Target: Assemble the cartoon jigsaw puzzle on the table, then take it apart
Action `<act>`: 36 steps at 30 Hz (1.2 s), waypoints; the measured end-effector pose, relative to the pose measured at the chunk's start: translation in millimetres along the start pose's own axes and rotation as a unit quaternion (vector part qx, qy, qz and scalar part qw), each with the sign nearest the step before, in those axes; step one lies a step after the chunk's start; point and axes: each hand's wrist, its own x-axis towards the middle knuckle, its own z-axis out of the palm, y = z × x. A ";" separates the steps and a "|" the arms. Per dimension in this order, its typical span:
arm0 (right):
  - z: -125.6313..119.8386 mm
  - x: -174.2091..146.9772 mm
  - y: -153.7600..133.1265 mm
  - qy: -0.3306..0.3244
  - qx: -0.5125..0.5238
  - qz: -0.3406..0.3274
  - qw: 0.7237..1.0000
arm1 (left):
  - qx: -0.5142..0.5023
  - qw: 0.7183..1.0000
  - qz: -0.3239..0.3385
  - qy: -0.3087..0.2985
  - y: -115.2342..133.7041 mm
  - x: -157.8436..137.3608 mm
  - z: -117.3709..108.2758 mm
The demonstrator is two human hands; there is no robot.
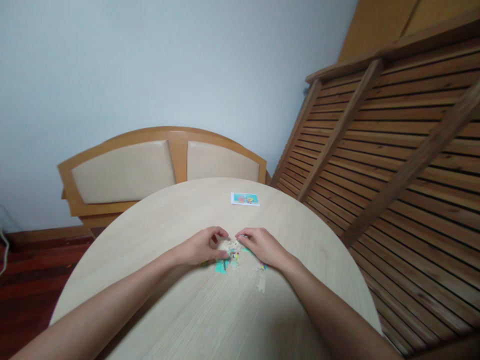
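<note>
We are curling both hands, left hand (200, 246) and right hand (262, 246), over the puzzle (233, 256) at desk (180, 310) centre, fingertips pinching small pieces. The card (245, 199) is sitting at twelve o'clock. Risk: pressing sideways could be scattering loose pieces.

**Room and furnishings as observed**

We note a plain pale blue-grey wall (180, 60), evenly lit. A wooden headboard (165, 165) with two beige padded panels leans against it. Slatted wooden bed frames (393, 150) stand tilted at right. The floor (33, 280) is dark reddish wood. A round pale wood-grain table (180, 310) fills the foreground.
</note>
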 end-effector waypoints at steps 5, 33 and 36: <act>-1.9 -1.2 2.2 -0.004 -0.037 -0.009 0.999 | 0.110 0.985 0.020 -0.132 9.3 -13.4 -13.3; 26.0 -5.8 -20.5 -0.043 -0.034 -0.066 0.996 | 0.020 0.997 0.037 -0.062 1.3 -2.0 -1.8; 24.2 -4.0 -18.7 -0.031 -0.015 -0.045 0.998 | -0.017 0.999 0.039 -0.020 -0.7 0.4 -0.4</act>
